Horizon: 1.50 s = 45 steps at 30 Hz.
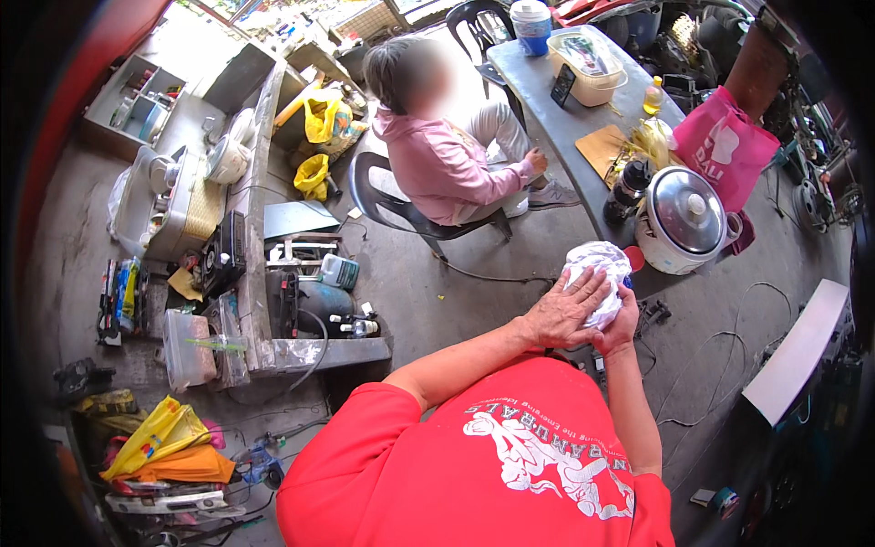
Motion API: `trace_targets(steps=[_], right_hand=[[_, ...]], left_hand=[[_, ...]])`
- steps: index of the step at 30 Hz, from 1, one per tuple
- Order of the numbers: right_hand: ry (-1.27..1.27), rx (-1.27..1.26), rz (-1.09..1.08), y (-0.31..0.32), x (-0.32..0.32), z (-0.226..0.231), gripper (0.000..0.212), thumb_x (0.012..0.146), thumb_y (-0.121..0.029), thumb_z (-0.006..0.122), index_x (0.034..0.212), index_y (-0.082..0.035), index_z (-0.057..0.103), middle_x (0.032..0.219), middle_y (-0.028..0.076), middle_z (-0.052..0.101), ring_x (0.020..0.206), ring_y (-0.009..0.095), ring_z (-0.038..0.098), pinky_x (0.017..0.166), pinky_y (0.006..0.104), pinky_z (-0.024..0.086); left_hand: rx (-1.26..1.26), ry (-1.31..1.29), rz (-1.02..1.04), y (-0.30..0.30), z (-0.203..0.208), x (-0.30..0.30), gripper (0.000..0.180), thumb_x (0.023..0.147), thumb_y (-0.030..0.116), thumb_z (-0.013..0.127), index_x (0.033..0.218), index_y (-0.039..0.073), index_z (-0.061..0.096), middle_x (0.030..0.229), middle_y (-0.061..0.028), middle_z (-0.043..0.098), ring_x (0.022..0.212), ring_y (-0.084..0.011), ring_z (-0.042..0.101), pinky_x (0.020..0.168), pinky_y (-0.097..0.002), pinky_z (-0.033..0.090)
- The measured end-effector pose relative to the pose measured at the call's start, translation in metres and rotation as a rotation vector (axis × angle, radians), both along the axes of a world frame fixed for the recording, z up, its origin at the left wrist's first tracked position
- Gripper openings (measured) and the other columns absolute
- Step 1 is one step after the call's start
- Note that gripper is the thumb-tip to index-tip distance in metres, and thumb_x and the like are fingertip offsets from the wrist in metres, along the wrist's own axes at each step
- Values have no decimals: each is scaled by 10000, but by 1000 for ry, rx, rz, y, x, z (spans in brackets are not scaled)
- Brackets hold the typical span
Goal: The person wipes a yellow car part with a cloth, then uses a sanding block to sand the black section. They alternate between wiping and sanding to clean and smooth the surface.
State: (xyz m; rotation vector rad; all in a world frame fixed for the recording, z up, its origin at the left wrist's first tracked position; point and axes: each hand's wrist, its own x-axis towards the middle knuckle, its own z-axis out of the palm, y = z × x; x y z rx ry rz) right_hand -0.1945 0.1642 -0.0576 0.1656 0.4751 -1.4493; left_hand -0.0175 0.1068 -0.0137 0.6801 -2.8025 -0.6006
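A crumpled white cloth [603,263] is pressed between my two hands, in front of my chest near the table's corner. My left hand [574,308] lies over its near side with the fingers stretched across the folds. Beneath and to the right, my right hand [622,321] cups the bundle, its fingers partly hidden by the cloth. A bit of blue shows at the cloth's right edge; I cannot tell what it is. Just beyond is a small red round thing [633,258], beside a large white pot [649,239] with a shiny metal lid [685,210].
A person in a pink hoodie [437,164] sits on a dark plastic chair [365,196] by the grey table [583,150]. On it stand a black bottle [627,191], a plastic tub [597,84] and a pink bag [725,146]. Cables [720,356] trail across the floor.
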Motion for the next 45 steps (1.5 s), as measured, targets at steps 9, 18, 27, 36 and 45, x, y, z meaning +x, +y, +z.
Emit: trace_targets(steps=[9,18,27,36,45], right_hand=[[165,82,102,32,6,-20,552,1091,-258,648,1593,-58,536,1539,164,654,1379,367,672,1129,565,578],[469,213,84,32,4,-18,472,1010,-75,687,1456,61,612,1318,198,752,1129,343,794,941,513,684],[526,245,155,15,1,-15,377,1026,-116,672,1348,82,674,1198,177,781,1019,321,809,873,477,685],[594,194,213,31,2,-16,316,1062,-86,713,1361,17,691,1232,141,786,1058,273,802,896,444,676],[310,281,-69,23,-2,-32,464,1109,-126,598,1535,54,556,1422,201,721,1230,359,762,1048,507,632]], left_hand=[[340,104,60,-9,-31,24,960,1044,640,657,1728,35,359,1829,-260,220,1694,-464,202,1349,-594,242],[890,138,500,-37,-76,22,1037,994,412,831,1754,-2,260,1648,-276,547,1476,-373,595,1192,-432,502],[1173,175,302,-24,-82,27,760,1056,287,780,1666,-31,457,1440,-136,714,1277,-177,679,1120,-346,518],[1084,-93,182,-38,-66,45,715,966,521,860,1410,-14,696,1208,-120,806,1082,-187,729,939,-365,580],[672,88,222,-68,-65,32,1234,976,774,671,1758,-43,177,1849,-268,120,1727,-370,102,1392,-420,146]])
